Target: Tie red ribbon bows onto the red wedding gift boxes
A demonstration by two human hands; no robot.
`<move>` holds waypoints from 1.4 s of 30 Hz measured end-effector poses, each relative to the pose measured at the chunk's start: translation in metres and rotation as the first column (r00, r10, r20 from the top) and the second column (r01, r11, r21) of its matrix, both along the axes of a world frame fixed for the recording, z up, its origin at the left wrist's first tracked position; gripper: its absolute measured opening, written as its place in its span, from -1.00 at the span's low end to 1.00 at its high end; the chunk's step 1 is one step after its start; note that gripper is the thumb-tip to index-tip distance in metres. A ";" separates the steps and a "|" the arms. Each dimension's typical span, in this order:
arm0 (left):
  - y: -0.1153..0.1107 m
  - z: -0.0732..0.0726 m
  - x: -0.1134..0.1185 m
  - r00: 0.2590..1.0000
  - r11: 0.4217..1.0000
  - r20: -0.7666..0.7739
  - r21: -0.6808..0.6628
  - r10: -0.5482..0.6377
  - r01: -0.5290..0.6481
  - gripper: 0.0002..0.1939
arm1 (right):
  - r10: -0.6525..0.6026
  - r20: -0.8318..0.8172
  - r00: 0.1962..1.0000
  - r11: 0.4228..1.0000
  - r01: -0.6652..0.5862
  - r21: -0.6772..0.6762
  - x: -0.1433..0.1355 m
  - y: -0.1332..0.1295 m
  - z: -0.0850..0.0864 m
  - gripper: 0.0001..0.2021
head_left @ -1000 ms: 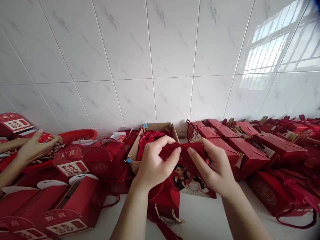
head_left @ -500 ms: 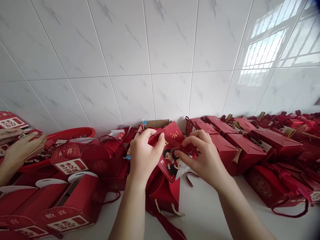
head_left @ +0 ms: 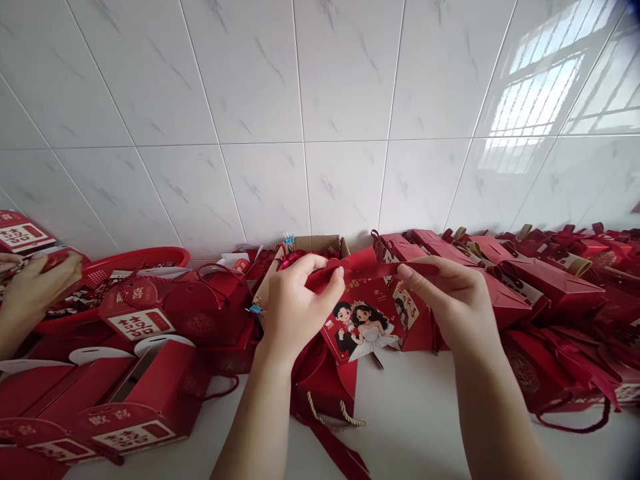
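A red gift box (head_left: 367, 330) printed with a cartoon bride and groom is tilted between my hands, above the white tabletop. A red ribbon (head_left: 375, 271) stretches across its top edge. My left hand (head_left: 297, 303) is closed at the box's upper left, pinching the ribbon between thumb and fingers; whether it grips the box as well is hidden. My right hand (head_left: 457, 300) pinches the ribbon's other part between thumb and forefinger, to the right of the box. Just below, a red gift bag (head_left: 327, 393) with twisted cream cord handles lies with a loose dark red ribbon trailing toward me.
Rows of red boxes (head_left: 550, 280) fill the right. More red boxes (head_left: 145, 393) stand at left, by a red plastic basket (head_left: 165, 257) of small items. A cardboard box (head_left: 317, 245) sits by the tiled wall. Another person's hand (head_left: 40, 287) works at far left.
My right hand has moved right, drawing the ribbon out taut. The printed box has turned so more of its front shows. My left hand has shifted slightly right.
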State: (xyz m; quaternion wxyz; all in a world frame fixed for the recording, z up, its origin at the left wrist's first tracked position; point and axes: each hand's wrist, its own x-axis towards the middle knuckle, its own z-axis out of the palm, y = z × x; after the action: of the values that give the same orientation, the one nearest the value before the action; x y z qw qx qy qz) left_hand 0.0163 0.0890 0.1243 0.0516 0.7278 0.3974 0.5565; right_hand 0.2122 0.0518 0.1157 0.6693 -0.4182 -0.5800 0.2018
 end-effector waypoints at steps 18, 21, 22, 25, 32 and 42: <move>-0.003 0.000 0.013 0.991 0.993 0.093 -0.067 -0.092 0.098 -0.91 | -0.007 -0.145 0.989 1.000 0.005 -0.014 0.006 0.007 -0.003 -0.85; -0.003 -0.001 0.012 0.988 0.990 0.111 -0.083 -0.108 0.117 -0.90 | 0.004 -0.085 0.996 1.000 -0.004 0.004 0.007 0.002 0.000 -0.88; -0.002 0.000 0.012 0.987 0.988 0.113 -0.088 -0.116 0.126 -0.90 | 0.000 -0.041 0.999 1.000 0.001 0.031 0.008 0.000 0.001 -0.90; -0.001 0.001 0.009 0.984 0.984 0.118 -0.103 -0.136 0.148 -0.88 | -0.015 0.191 0.981 0.988 -0.015 0.154 0.013 -0.008 0.005 -0.94; 0.000 0.001 0.009 0.980 0.980 0.143 -0.125 -0.138 0.156 -0.87 | 0.121 0.591 0.798 0.982 -0.182 0.044 0.027 -0.020 0.014 -0.86; -0.003 0.000 0.016 0.979 0.977 0.050 -0.069 -0.196 0.200 -0.92 | -0.194 0.368 0.909 0.972 0.127 0.197 0.026 -0.014 0.009 -0.80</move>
State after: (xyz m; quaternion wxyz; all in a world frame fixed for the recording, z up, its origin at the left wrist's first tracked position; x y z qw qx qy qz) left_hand 0.0318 0.0860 0.1245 0.1419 0.7493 0.3419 0.5491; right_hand 0.2380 0.0377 0.1245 0.5896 -0.4378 -0.6787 0.0101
